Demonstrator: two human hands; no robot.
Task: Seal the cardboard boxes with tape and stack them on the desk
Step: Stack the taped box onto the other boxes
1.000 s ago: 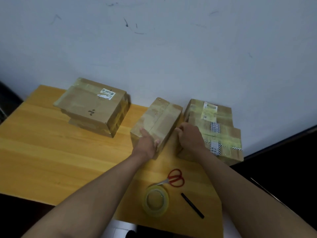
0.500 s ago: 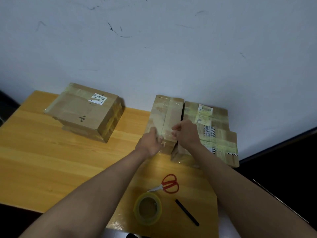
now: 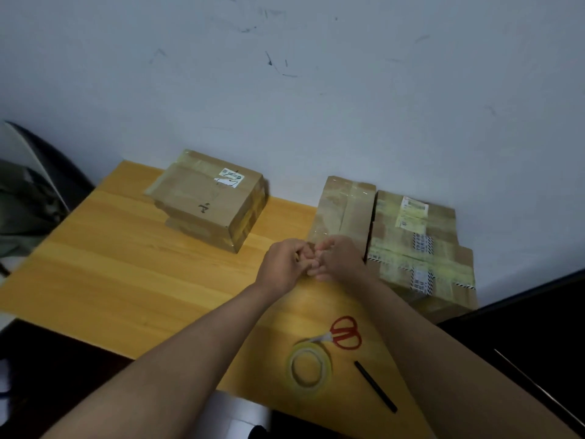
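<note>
A narrow cardboard box [image 3: 345, 210] with clear tape along its top lies on the wooden desk [image 3: 126, 264], right against a taped box stack [image 3: 421, 245] on its right. My left hand [image 3: 283, 264] and my right hand [image 3: 342, 259] meet at the narrow box's near end. Their fingers are curled and touch each other, and I see nothing held in them. The hands hide the near face of that box. At the back left stands another taped box [image 3: 205, 198] on top of a smaller one.
A clear tape roll [image 3: 308, 367], red-handled scissors [image 3: 346, 332] and a black pen [image 3: 375, 386] lie near the desk's front edge. The wall runs close behind the boxes. A dark chair with a bag [image 3: 28, 201] stands left of the desk.
The narrow box went from angled to straight against the right stack. My hands slid from its sides to its near end and came together, fingers touching.
</note>
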